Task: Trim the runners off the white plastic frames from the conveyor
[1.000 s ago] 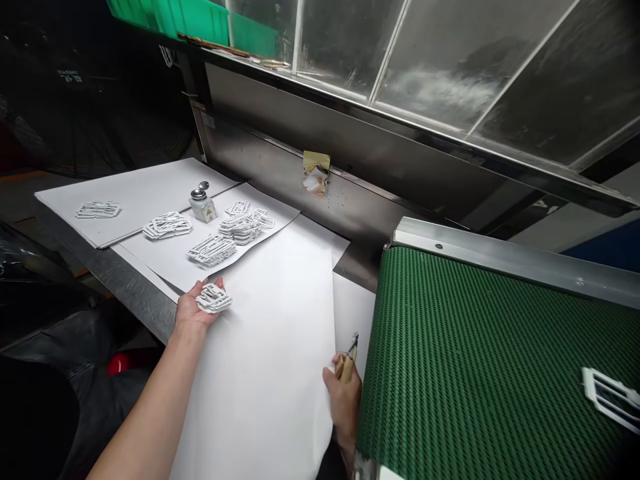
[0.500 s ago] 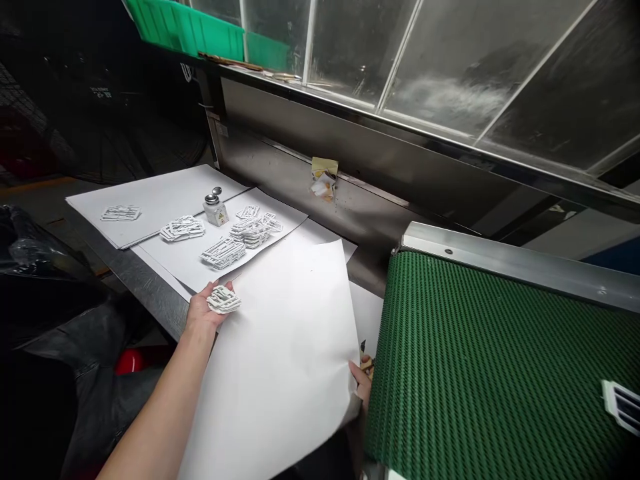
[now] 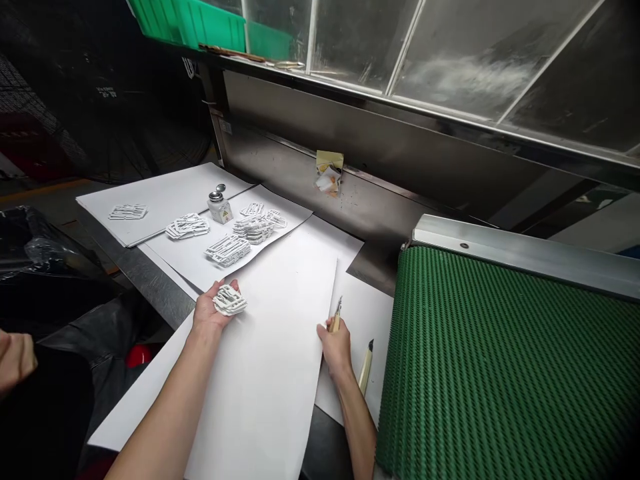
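Observation:
My left hand, palm up, is closed around a small stack of white frame-shaped pieces above a large white paper sheet. At the sheet's right edge, my right hand grips a light wooden-handled tool with a thin metal tip pointing away. Its thumb touches the paper edge; whether it pinches the sheet is hard to tell. A second pale-handled tool with a dark tip lies to its right. Beyond my left hand lie piles of similar white pieces.
A metal-capped bottle stands among the piles. The green conveyor belt borders the right side, and a metal panel rises behind. A green bin sits on the ledge. Another person's hand shows at far left.
My right hand has come from beside the belt to the left, and its tool now shows clearly. The big sheet has shifted left, uncovering the second tool. My left hand still holds the stack.

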The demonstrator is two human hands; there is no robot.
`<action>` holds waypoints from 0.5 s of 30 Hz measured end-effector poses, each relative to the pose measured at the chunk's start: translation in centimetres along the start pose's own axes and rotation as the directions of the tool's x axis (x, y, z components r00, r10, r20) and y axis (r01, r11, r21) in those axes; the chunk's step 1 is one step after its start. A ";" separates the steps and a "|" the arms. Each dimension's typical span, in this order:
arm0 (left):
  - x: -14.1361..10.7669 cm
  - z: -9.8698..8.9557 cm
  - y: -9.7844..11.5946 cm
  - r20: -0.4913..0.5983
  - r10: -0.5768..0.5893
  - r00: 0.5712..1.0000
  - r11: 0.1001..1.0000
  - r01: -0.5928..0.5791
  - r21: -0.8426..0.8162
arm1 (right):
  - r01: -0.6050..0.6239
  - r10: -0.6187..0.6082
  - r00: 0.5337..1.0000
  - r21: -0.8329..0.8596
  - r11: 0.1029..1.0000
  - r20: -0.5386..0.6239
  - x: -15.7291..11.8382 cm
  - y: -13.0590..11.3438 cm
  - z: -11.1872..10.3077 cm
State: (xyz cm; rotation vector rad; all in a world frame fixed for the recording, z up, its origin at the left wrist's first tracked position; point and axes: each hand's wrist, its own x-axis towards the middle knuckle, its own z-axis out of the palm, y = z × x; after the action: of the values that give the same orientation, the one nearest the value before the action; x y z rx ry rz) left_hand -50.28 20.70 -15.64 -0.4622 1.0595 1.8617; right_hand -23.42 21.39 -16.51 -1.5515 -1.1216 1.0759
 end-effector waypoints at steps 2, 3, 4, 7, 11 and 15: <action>0.1 0.0 0.0 0.006 0.004 1.000 1.000 -0.004 0.001 | 0.006 -0.006 1.000 0.019 1.000 -0.009 0.4 0.6 -0.2; 0.1 0.0 0.0 0.006 0.006 1.000 1.000 -0.006 0.000 | 0.004 -0.003 0.999 0.028 1.000 -0.036 0.2 1.0 -0.4; 0.2 0.1 0.0 0.006 0.008 1.000 1.000 -0.008 -0.003 | 0.001 0.002 0.997 0.035 0.999 -0.076 0.0 1.4 -0.7; 0.2 0.4 -0.1 -0.003 0.011 1.000 1.000 -0.011 -0.013 | -0.016 0.025 0.984 0.049 0.999 -0.178 -0.4 2.6 -1.0; 0.0 0.8 0.0 -0.019 0.004 1.000 1.000 -0.005 -0.023 | -0.010 0.027 0.972 0.078 0.997 -0.232 0.8 2.6 1.1; -0.3 0.8 0.4 -0.023 0.007 1.000 1.000 -0.007 -0.022 | 0.015 0.007 0.954 0.071 0.997 -0.299 2.7 2.2 4.0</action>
State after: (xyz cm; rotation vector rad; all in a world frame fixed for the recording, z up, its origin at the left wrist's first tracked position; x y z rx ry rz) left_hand -50.35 21.15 -14.78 -0.4943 1.0580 1.8797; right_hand -26.39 24.31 -19.78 -1.5906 -0.8682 0.8342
